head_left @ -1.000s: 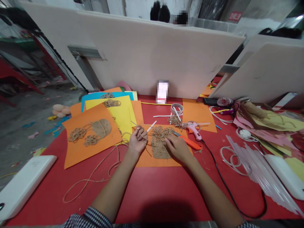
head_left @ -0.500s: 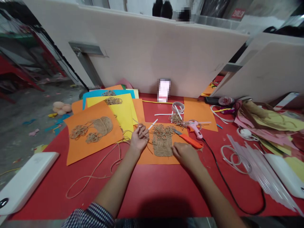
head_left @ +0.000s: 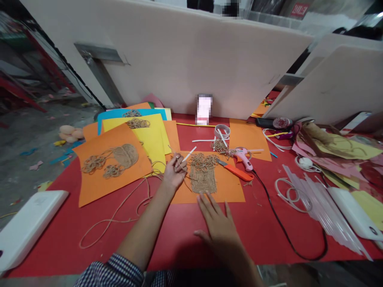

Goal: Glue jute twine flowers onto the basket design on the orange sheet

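**Left fingers [head_left: 178, 163] pinching a strand [head_left: 183, 169] beside the jute motif [head_left: 202, 175]**

The left hand [head_left: 174, 174] is hovering just left of the jute motif, its thumb and forefinger pressed together on the thin, pale strand. The right hand [head_left: 217, 228] is spread over the red desk [head_left: 167, 247], its fingers [head_left: 209, 207] well apart, just below the orange card sheet [head_left: 230, 195] carrying the motif. The motif is lying beyond those fingertips, not under them, and to the right of the pinching left fingers.

The nearest hazard is an orange utility knife [head_left: 236, 171], sitting with its blade pointing toward the motif's upper right. A careless reach could nick the coils or a finger. A pink hot glue gun [head_left: 243, 158] is sitting just behind it, and its black cable [head_left: 284, 225] is running down the desk, so a sweeping forearm could snag the cable and drag the gun toward the work. The loose jute cord [head_left: 119, 211] trailing near the left wrist could also tangle if tugged.
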The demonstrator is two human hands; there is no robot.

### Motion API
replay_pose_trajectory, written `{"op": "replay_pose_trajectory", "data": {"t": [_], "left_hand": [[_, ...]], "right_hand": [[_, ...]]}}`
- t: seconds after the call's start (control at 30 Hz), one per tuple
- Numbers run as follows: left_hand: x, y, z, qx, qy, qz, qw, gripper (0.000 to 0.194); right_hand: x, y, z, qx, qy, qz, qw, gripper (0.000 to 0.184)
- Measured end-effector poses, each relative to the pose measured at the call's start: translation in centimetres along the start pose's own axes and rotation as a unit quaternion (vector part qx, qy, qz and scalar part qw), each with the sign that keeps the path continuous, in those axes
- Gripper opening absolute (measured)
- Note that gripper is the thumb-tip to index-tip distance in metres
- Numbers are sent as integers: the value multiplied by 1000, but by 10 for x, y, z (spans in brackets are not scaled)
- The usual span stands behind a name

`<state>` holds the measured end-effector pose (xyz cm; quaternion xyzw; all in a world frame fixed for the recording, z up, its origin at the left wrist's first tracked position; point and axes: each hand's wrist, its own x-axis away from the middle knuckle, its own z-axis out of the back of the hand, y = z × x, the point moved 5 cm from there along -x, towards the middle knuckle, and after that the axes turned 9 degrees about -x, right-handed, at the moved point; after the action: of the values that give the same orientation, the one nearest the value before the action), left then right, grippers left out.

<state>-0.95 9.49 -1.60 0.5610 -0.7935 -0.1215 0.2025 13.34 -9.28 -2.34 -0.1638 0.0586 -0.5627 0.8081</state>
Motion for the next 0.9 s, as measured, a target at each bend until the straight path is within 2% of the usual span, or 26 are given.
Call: {"op": "replay_pose_trajectory", "data": {"t": [0.07, 0.13, 0.2, 0.27, 0.37, 0.4, 0.43, 0.53, 0.57, 0.67, 0.7, 0.8, 0.9], "left_hand": [[-1, 0, 1, -2, 0, -2, 1000, 34], [-2, -1, 2, -4, 0, -1, 1000, 31], [-2, -1, 2, -6, -2, 2, 1000, 29], [-2, -1, 2, -6, -2, 3, 1000, 28], [0, -1, 2, -6, -2, 0, 1000, 29], [0, 0, 2, -6, -2, -2, 1000, 30], [1, 0, 2, -5, -2, -3, 1000, 31], [1, 0, 2, -6, -3, -3, 1000, 32], [0, 0, 2, -6, -4, -2, 1000, 33], [0, -1, 1, -6, -7, 2, 1000, 34], [0, -1, 1, -5, -7, 1, 1000, 35], [-1, -1, 1, -4, -9, -1, 1000, 35], [-1, -1, 2, -7, -6, 0, 1000, 34]], "right_hand": [[13, 27, 6, 25, 30, -97, 995, 78], [25, 54, 21, 54, 91, -199, 974, 77], [29, 68, 36, 61, 134, -250, 957, 75], [22, 65, 41, 43, 128, -217, 967, 71], [0, 45, 36, 10, 58, -97, 993, 71], [-6, 42, 35, 8, 49, -90, 995, 72], [-10, 42, 35, 10, 53, -106, 993, 72], [-13, 54, 41, 24, 117, -214, 969, 69], [-13, 57, 42, 24, 131, -222, 966, 67], [-16, 55, 43, 19, 127, -162, 979, 61], [-16, 54, 43, 22, 130, -160, 978, 59], [-14, 56, 46, 34, 178, -219, 959, 60], [-19, 51, 44, 27, 175, -196, 964, 60]]}}
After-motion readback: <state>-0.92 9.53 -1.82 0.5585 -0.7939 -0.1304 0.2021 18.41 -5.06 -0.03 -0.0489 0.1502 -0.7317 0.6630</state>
